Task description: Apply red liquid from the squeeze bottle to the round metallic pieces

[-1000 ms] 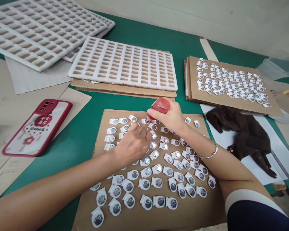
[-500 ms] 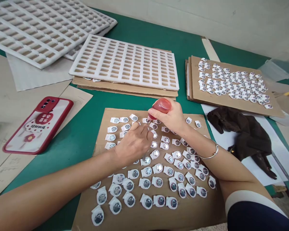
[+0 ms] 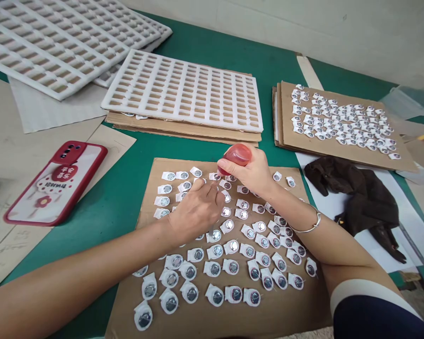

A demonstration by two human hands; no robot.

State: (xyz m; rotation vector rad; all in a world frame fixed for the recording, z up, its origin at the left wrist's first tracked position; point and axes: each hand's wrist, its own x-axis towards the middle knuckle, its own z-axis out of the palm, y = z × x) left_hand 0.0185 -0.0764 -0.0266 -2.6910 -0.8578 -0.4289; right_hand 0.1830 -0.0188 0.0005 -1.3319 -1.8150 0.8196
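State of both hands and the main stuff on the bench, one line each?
Red bottle, held, partly hidden
Right hand, closed around it
Left hand, curled; can't see what's inside
Parts, in uneven rows, metal discs up
Cardboard, flat under them
Phone, back up
Brown cloth, crumpled

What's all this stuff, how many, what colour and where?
Cardboard sheets: several, brown, front, middle, right
Disc parts: dozens, silver and white, on cardboard
Bottle: one, red, centre
Foam trays: at least three, white, back left, middle
Phone: one, red and white, left
Paper sheets: several, brown or white, left, right
Cloth: one, brown, right
Plastic bin: one, clear, far right
Table: one, green, underneath
Wall: one, pale, back
Bangle: one, silver, right wrist
Sleeve: one, navy and white, right arm
Left hand: one, bare, above disc parts
Right hand: one, bare, gripping bottle
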